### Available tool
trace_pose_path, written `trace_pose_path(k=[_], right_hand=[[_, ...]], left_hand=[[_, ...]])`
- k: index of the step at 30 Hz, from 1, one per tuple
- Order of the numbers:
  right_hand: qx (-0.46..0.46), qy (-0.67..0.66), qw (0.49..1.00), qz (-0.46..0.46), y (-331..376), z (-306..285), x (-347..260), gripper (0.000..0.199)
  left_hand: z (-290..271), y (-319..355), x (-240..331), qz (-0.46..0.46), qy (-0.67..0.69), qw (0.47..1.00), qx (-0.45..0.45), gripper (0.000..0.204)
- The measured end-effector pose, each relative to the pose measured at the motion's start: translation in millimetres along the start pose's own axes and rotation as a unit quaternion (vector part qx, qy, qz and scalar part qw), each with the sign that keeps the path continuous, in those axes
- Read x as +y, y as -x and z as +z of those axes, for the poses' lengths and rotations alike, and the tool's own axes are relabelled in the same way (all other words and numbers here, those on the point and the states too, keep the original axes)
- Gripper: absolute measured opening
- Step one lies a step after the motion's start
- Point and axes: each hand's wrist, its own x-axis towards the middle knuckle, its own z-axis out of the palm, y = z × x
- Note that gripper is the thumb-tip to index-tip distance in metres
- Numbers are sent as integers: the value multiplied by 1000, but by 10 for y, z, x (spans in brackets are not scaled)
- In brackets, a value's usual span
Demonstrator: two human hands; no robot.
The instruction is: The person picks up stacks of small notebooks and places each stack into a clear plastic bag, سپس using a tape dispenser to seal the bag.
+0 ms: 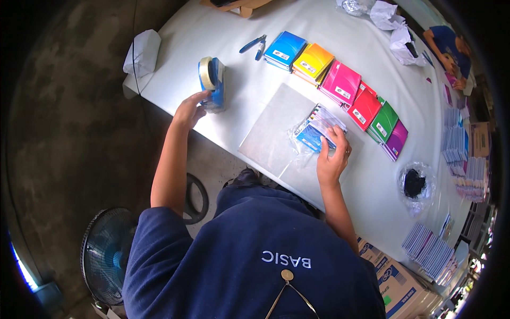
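Note:
My left hand is at the near-left side of a blue tape dispenser. Its index finger stretches to the dispenser and the other fingers curl loosely, apart from it; no strip of tape can be made out. A cream roll of tape sits in the dispenser. My right hand holds the right side of a pack of notebooks in clear plastic, thumb and fingers bent over it. Blue covers and a colourful edge show through the wrap. The pack lies on a grey sheet.
Spiral notebooks in blue, yellow, pink, red, green and purple stacks line the table beyond the pack. Blue-handled cutters lie left of them. A plastic-lined container and notebook piles stand right. A fan is behind left; another person sits far right.

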Motion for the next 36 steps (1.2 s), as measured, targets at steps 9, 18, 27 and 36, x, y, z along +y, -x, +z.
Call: trace_pose_path(k=[9, 18, 27, 36], right_hand=[[12, 9, 1000, -15, -23, -19, 14, 46], [37, -23, 999, -17, 29, -42, 93, 51], [-203, 118, 971, -54, -335, -386, -185, 41], [-173, -460, 852, 179, -700, -345, -72, 93]], left_hand=[[-83, 163, -103, 297, -336, 785, 427, 26], [2420, 1100, -464, 92, -161, 967, -172, 43], [2149, 718, -1048, 277, -355, 893, 7, 44], [2028, 808, -1090, 175, -93, 948, -250, 57]])
